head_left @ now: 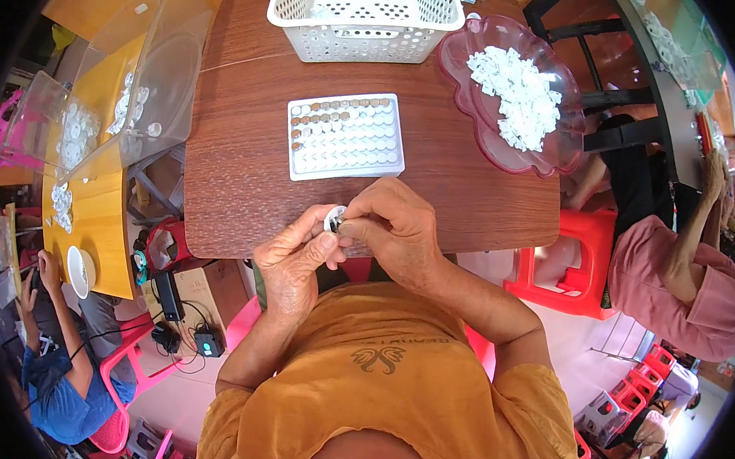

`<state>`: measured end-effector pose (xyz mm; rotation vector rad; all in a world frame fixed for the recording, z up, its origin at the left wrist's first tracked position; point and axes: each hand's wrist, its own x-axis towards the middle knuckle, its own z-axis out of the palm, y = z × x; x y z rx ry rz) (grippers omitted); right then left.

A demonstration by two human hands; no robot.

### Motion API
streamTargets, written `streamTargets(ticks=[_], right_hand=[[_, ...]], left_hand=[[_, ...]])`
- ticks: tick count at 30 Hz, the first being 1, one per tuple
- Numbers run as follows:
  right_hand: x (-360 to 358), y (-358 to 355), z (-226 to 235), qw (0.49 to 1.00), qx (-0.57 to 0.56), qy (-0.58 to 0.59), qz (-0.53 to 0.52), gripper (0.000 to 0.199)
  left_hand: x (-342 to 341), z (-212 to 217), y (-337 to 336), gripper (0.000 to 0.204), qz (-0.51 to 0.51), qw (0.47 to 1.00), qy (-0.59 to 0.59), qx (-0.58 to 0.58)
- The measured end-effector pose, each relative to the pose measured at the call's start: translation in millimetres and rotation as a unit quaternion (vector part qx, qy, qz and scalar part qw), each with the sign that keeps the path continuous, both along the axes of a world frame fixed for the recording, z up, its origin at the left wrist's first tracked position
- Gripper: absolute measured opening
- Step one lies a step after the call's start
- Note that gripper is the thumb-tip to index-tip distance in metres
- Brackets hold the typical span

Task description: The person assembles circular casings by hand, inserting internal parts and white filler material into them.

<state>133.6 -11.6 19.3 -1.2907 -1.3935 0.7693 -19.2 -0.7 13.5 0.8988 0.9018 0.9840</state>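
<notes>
Over the near edge of the table, my left hand pinches a small round white plastic piece with a dark part in it. The fingertips of my right hand are closed at that same piece, pressing against its right side. Whether they also hold a separate small part is hidden. Just beyond my hands lies a shallow white tray with rows of slots. Small brown-and-white parts fill its far rows and left column.
A pink flower-shaped bowl heaped with small white pieces stands at the right. A white perforated basket is at the back. Transparent bins rest on the left table. People sit at both sides; a red stool is at the right.
</notes>
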Motion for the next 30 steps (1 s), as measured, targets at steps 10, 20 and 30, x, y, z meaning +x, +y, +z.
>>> streamTargets(ticks=[10,20,30], right_hand=[[-6,-6,7,0.976,-0.137,0.17,-0.016,0.012],[-2,-1,-6,0.979,0.178,-0.087,-0.039,0.013],[-4,2,-9,0.983,0.17,-0.061,-0.04,0.02]], left_hand=[[0,2,-3,0.034,-0.001,1.0,0.014,0.028],[4,8,0,0.034,-0.007,1.0,-0.019,0.006],[10,5,-6,0.034,0.019,1.0,-0.013,0.004]])
